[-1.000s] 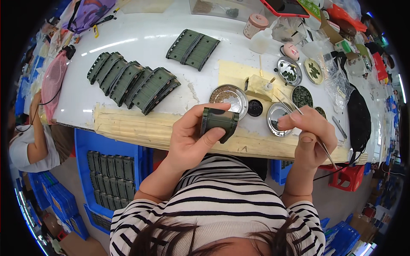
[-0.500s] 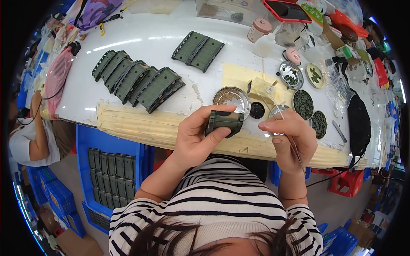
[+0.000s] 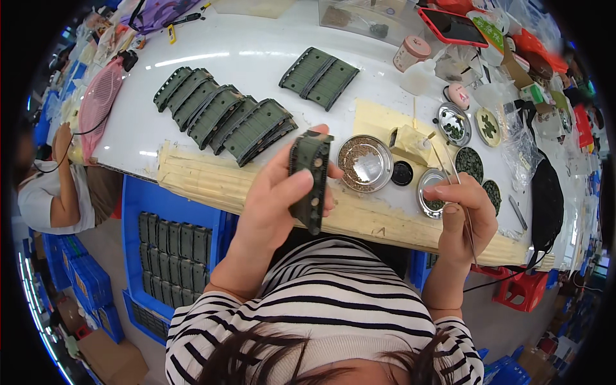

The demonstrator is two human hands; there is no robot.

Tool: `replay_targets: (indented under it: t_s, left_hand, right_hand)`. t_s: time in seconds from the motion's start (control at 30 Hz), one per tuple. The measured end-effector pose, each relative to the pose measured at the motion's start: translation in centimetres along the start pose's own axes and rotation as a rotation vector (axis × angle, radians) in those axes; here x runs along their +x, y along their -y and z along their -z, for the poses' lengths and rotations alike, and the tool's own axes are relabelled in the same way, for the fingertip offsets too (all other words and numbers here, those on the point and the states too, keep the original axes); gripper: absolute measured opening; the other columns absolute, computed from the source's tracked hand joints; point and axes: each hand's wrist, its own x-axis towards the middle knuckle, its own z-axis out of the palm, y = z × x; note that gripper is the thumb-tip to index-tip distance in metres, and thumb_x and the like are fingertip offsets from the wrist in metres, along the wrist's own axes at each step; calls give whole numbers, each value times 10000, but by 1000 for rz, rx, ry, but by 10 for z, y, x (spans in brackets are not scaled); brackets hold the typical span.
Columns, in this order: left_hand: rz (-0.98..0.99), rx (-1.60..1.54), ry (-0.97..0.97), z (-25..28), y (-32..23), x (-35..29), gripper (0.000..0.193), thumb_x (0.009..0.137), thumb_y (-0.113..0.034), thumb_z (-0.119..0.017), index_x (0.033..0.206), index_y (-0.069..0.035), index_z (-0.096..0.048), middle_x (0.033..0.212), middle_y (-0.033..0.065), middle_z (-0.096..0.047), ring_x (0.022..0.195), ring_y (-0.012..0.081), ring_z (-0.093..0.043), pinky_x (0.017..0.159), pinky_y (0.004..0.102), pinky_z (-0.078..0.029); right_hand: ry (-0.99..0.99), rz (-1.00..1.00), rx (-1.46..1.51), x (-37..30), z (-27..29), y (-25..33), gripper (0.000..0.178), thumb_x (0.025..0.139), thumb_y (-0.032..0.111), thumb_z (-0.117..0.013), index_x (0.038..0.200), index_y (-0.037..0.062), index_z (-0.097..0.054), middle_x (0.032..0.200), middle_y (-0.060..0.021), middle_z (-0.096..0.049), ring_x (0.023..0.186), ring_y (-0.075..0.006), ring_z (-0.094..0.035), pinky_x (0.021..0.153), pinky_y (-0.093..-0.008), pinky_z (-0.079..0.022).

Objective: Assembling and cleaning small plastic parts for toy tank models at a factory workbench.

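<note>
My left hand (image 3: 268,200) is closed around a dark green ribbed, curved piece (image 3: 313,157), held upright above the table's near edge with its narrow side showing small round spots. Steel tweezers (image 3: 472,244) are in my right hand (image 3: 470,215), their tips pointing away from me near a cream block (image 3: 410,146). Between the hands lie a round tin of brown grains (image 3: 346,168), a small black round dish (image 3: 402,173) and a shiny round tin (image 3: 426,204) partly behind my right fingers. Whether the tweezers grip anything is too small to tell.
Overlapping green curved pieces (image 3: 224,122) lie left, with a flat green pair (image 3: 319,77) farther back. Tins of dark green bits (image 3: 469,165) and a black cloth (image 3: 545,199) are right. A blue crate (image 3: 135,192) of similar pieces stands below left. Another person (image 3: 54,186) sits far left.
My left hand has turned the green piece from lying level to upright and shifted it slightly left. My right hand with the tweezers sits a little farther right. The whole view has shifted.
</note>
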Motion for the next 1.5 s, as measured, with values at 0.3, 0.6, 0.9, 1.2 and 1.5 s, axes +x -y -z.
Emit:
replay_targets:
  t_s: [0.3,0.6,0.9,1.2,1.5]
  left_hand:
    - [-665,1611,-553,66,-78,21,528,714,-25,-770,1204,8,-577,1080,82,-602,935,142,-586,812,266,-486]
    - [-360,1436,-341,75,-85,30,509,748,-66,-781,1202,30,-571,1005,79,-640,892,125,-593,777,256,-511]
    - [-399,1644,-424,81,-80,39,471,796,-176,-762,1210,-20,-600,972,121,-652,892,202,-618,804,336,-508]
    - [-489,1692,-103,47,-94,94,225,905,-216,-639,974,-3,-622,852,86,-652,768,172,-604,702,298,-499]
    - [204,1791,127,57,-91,185,287,901,-282,-635,875,2,-603,775,79,-621,702,152,-557,644,281,-461]
  right_hand:
    - [61,24,-52,0,3,-5,113,795,40,-684,896,-6,-672,738,-95,-636,616,-179,-516,577,-271,-402]
    - [133,14,-108,3,2,-7,140,745,1,-705,882,10,-677,679,-80,-585,584,-186,-497,545,-272,-384]
    - [148,13,-127,3,2,-5,162,716,-10,-715,873,14,-680,669,-78,-574,576,-188,-490,536,-273,-377]
    - [121,3,-110,-2,5,-2,152,732,7,-721,878,13,-679,680,-78,-573,579,-184,-486,532,-268,-368]
    - [11,3,-120,-13,20,2,190,818,143,-689,931,-9,-676,748,-89,-632,652,-181,-562,617,-269,-426]
